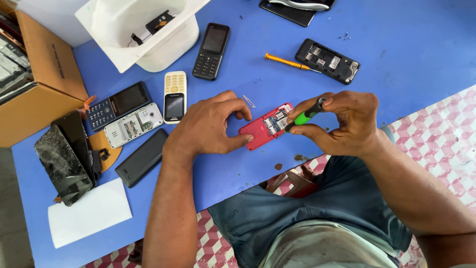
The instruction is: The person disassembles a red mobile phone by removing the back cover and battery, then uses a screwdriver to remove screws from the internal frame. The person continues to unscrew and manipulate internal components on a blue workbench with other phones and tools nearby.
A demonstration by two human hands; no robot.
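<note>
Red phone [262, 130], back cover already off, sits near the bench's front edge; left hand [208, 126] steadies it, right hand [347, 121] pinches a green screwdriver [303, 117] over its remaining screws.

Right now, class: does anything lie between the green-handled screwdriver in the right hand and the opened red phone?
Nothing visible does. The right hand holds the green-handled screwdriver with its tip down at the exposed insides of the red phone. The left hand steadies the phone's other end, clear of the tool.

Bright, even daylight; sharp focus, soft shadows.
</note>
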